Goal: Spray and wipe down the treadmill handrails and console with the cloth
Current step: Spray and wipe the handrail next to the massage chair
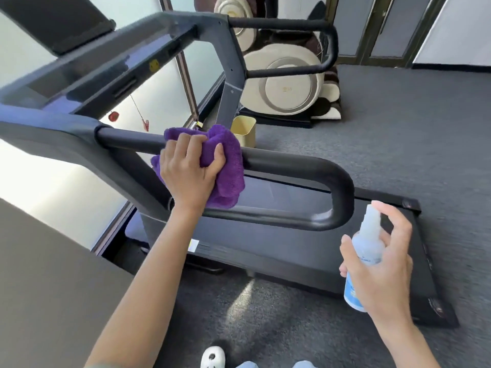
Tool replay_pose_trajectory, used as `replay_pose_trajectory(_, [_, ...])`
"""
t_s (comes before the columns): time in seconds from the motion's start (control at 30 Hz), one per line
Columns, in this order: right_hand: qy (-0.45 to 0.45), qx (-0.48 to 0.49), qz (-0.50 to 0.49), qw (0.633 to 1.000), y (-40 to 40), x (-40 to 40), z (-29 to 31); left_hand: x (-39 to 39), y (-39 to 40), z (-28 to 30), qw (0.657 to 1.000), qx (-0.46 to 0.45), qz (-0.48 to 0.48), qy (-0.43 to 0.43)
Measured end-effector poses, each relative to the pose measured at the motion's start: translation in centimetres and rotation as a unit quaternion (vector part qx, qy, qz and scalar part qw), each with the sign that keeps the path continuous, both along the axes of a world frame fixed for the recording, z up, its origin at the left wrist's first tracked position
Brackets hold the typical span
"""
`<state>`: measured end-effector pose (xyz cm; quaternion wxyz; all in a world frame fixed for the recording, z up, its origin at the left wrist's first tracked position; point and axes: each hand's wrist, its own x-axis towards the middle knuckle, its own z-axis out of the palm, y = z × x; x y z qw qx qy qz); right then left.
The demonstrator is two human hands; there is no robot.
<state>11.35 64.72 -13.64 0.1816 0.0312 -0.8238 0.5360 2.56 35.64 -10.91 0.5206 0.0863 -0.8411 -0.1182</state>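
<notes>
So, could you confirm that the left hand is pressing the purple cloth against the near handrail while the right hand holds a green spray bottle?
Not quite: the head view shows the spray bottle is clear with a blue label, not green. The rest holds: the left hand presses the purple cloth against the near handrail, while the right hand holds the bottle.
</notes>
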Motion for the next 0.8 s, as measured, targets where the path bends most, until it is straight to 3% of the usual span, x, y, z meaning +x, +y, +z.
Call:
replay_pose_trajectory(0.1, [-0.004, 0.006, 0.004, 1.000, -1.3, -0.2, 0.2, 2.0, -1.8, -1.5, 0.996, 0.077, -0.028, 0.022])
replay_pose_trajectory(0.2, [-0.005, 0.028, 0.004, 1.000, -2.2, -0.2, 0.0, 4.8, -3.0, -4.4, 0.961, 0.277, 0.010, 0.017])
replay_pose_trajectory(0.33, [-0.028, 0.022, -0.014, 0.999, -3.1, 0.1, -0.5, 6.4, -3.2, -10.1, 0.865, 0.483, 0.135, -0.019])
replay_pose_trajectory(0.43, [-0.056, 0.033, -0.021, 0.998, -3.6, 0.4, -1.2, 4.8, -2.7, -12.1, 0.799, 0.570, 0.190, -0.014])
replay_pose_trajectory(0.53, [-0.085, 0.054, -0.030, 0.995, -4.0, 1.0, -1.8, 1.9, -2.0, -12.1, 0.765, 0.619, 0.174, 0.036])
replay_pose_trajectory(0.63, [-0.098, 0.076, -0.051, 0.991, -4.0, 1.6, -2.2, -0.4, -0.9, -12.7, 0.716, 0.682, 0.148, -0.011])
replay_pose_trajectory(0.73, [-0.095, 0.065, -0.063, 0.991, -4.2, 1.8, -2.3, -0.1, 0.1, -14.3, 0.608, 0.791, 0.069, -0.027])
replay_pose_trajectory(0.8, [-0.094, 0.051, -0.069, 0.992, -4.2, 1.7, -2.3, 0.0, -0.2, -14.9, 0.557, 0.829, 0.041, -0.004])
